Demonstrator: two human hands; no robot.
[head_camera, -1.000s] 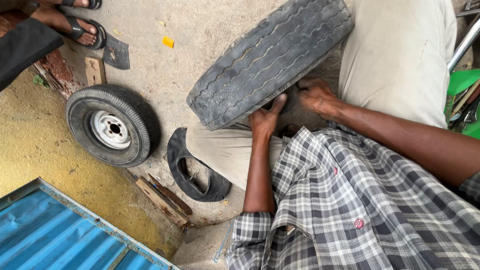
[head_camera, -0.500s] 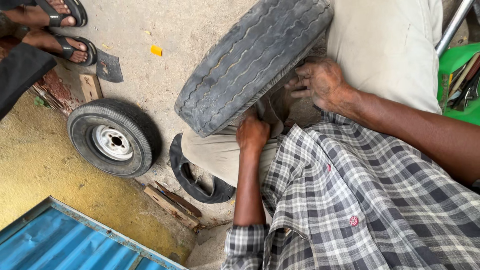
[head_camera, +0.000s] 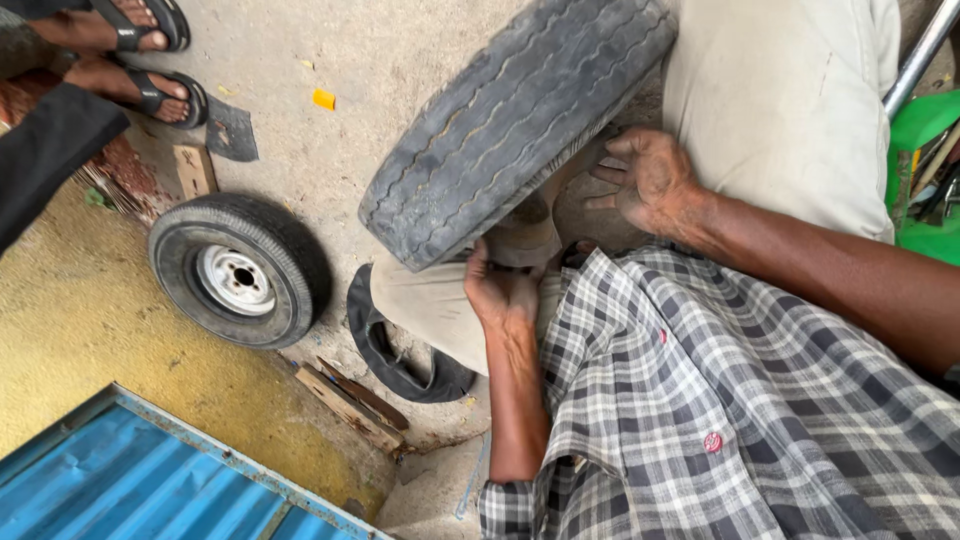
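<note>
The worn tyre (head_camera: 515, 120) is running out past the top edge, and its lower sidewall is hiding behind the left hand (head_camera: 503, 292), whose fingers (head_camera: 478, 262) are curling under the rim, so their tips are not showing. The bystander's sandalled feet (head_camera: 140, 60) are being cut off at the top-left corner. The blue metal sheet (head_camera: 120, 480) is running off the bottom edge. The green object (head_camera: 925, 150) at the right edge is too cropped to identify.

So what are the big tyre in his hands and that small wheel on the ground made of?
Tyre: apparently black rubber, matt, dusty grey, with worn grooved tread. The left hand grips its lower edge; the right hand is beside it. Small wheel: a similar rubber tyre on what looks like a pale painted metal hub with bolt holes.
</note>
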